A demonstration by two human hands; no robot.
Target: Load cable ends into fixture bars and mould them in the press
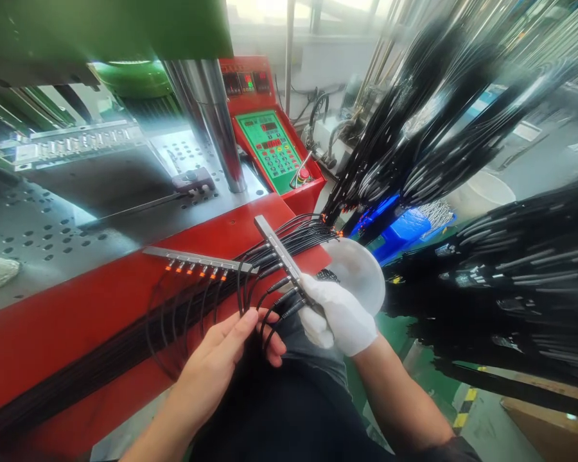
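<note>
My gloved right hand [334, 316] is closed around the lower end of a metal bar [280, 249], which tilts up and to the left. Black cables [275, 287] with ribbed ends join its lower part. My bare left hand [236, 343] pinches several of these thin black cables just below the bar, its fingers curled around them. Left of it, a second metal bar [200, 260] lies on the red machine ledge, with a row of orange-tipped connectors along its edge and cables looping down. A thick bundle of black cables [96, 350] runs along the ledge.
A press with a steel column [216, 128] and perforated metal bed [33, 224] stands at left. Behind is a red control box with a green keypad [270, 151]. Black cable bundles [486, 289] hang at right, near a blue bin [404, 228] and a white round container [361, 276].
</note>
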